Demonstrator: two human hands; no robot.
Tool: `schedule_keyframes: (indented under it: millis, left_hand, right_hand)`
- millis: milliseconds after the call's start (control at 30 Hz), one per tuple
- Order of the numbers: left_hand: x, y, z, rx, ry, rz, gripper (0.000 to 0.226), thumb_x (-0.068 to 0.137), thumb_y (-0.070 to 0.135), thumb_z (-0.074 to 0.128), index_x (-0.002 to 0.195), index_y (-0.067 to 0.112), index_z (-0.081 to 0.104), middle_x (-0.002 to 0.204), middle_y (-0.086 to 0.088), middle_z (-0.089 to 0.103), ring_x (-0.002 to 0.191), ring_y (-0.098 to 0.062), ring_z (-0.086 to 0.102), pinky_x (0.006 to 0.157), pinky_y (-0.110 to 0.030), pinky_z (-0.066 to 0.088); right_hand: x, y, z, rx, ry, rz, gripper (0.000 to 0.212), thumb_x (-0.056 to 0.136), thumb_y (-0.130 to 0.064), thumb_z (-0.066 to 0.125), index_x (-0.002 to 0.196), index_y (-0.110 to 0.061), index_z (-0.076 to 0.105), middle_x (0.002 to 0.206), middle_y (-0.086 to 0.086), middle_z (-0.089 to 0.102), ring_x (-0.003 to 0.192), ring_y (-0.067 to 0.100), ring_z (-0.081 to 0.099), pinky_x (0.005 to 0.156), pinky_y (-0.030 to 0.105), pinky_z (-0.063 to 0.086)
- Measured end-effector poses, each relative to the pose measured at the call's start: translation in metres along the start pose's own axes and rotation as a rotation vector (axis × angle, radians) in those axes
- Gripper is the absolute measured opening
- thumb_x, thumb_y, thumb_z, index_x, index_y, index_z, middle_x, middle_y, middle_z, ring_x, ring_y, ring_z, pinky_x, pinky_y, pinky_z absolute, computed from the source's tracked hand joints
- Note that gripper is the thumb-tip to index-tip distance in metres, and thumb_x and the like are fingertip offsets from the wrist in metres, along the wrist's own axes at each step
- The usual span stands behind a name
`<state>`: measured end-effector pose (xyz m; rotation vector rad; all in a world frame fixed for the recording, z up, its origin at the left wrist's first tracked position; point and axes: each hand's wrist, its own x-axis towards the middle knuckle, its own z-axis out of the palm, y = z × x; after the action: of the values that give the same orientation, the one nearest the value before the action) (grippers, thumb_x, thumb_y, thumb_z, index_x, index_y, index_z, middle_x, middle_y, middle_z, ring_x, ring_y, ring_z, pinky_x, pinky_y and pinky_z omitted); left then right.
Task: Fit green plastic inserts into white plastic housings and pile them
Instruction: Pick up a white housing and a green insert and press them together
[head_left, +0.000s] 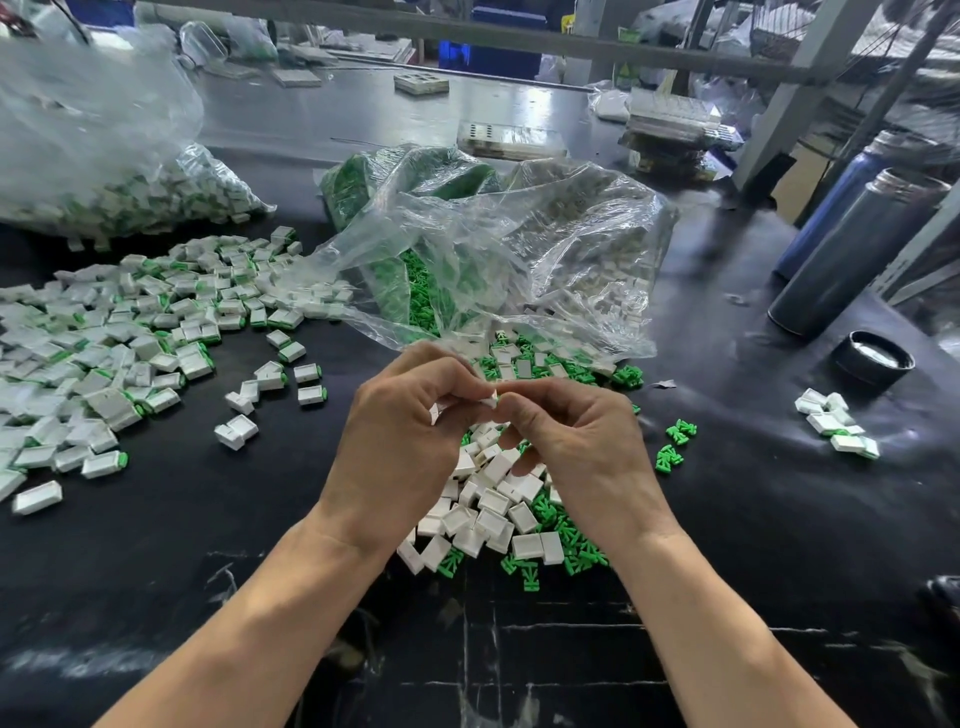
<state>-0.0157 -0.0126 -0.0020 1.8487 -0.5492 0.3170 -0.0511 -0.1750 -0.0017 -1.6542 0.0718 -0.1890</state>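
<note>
Hands (410, 431) and (571, 441) pinched one housing (491, 399) between them above loose parts (498, 509), while finished units (130, 332) lay piled at my left and many remained.

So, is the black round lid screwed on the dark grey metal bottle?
No, the black round lid lies on the table, apart from the open dark grey metal bottle.
</note>
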Motion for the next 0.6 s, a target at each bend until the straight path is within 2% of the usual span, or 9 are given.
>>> schedule_keyframes:
  millis: [133,267,467,500,600]
  left_hand:
    - [0.0,-0.003,0.002,0.011,0.002,0.039,0.014,0.083,0.002,0.081,0.088,0.014,0.078,0.095,0.012,0.066,0.09,-0.011,0.07,0.079,-0.026,0.06]
    - [0.0,-0.007,0.004,0.035,0.008,0.075,0.01,0.084,0.006,0.081,0.087,0.014,0.076,0.096,0.011,0.065,0.089,-0.017,0.07,0.077,-0.037,0.061]
    - [-0.001,-0.005,0.008,0.142,0.055,0.113,0.013,0.083,0.011,0.083,0.09,0.018,0.076,0.098,0.017,0.062,0.088,-0.006,0.068,0.074,-0.026,0.057]
    - [-0.001,-0.005,0.008,0.162,0.062,0.114,0.013,0.082,0.012,0.084,0.09,0.019,0.076,0.098,0.018,0.062,0.088,-0.005,0.067,0.074,-0.025,0.056]
    - [-0.001,-0.004,0.007,0.195,0.071,0.115,0.015,0.082,0.014,0.085,0.092,0.022,0.076,0.099,0.019,0.061,0.089,-0.001,0.066,0.074,-0.017,0.053]
  right_hand:
    - [-0.001,-0.001,-0.002,0.006,-0.026,0.006,0.01,0.096,-0.009,0.071,0.099,-0.015,0.078,0.087,0.007,0.078,0.074,0.018,0.072,0.061,0.03,0.06]
    - [0.0,-0.001,-0.001,0.003,-0.019,0.012,0.009,0.097,-0.011,0.071,0.099,-0.015,0.078,0.087,0.005,0.078,0.073,0.017,0.072,0.063,0.029,0.06]
    - [-0.001,0.001,0.006,-0.047,0.059,-0.019,0.011,0.096,-0.011,0.069,0.093,-0.019,0.075,0.077,0.0,0.075,0.064,0.013,0.069,0.058,0.026,0.059]
    - [-0.001,0.002,0.006,-0.074,0.076,-0.031,0.011,0.096,-0.012,0.069,0.092,-0.022,0.075,0.076,-0.001,0.074,0.064,0.014,0.07,0.058,0.028,0.06]
    - [-0.001,0.003,0.009,-0.164,0.124,-0.084,0.011,0.093,-0.016,0.07,0.09,-0.027,0.073,0.079,-0.004,0.073,0.072,0.019,0.071,0.067,0.046,0.063]
